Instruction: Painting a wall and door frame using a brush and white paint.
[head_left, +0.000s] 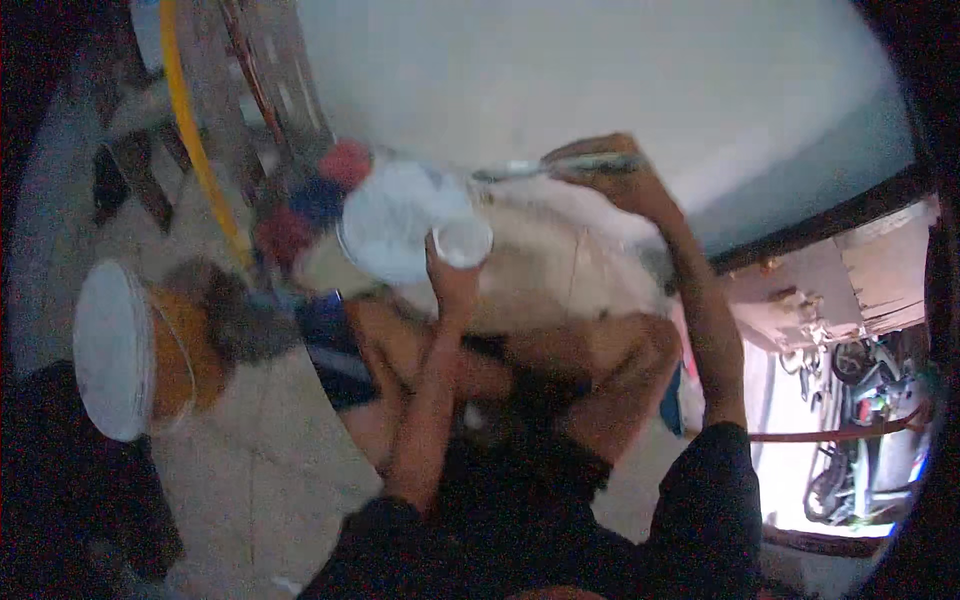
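Observation:
My left hand (454, 281) grips a small white cup-like container (463, 241), its round opening facing up. Behind it is a larger round white lid or tub (394, 217), partly overlapped by the container. My right hand (607, 169), raised at the pale wall (600, 75), holds a slim, light-coloured tool (525, 168) that points left; blur hides what its tip is. The tool's tip is close to the wall's lower part, and contact cannot be told.
An orange bucket with a white lid (112, 349) is at the left. A yellow hose or pipe (191, 127) runs down the upper left, near red and blue items (315, 195). Motorcycles (859, 442) stand beyond an opening at the right.

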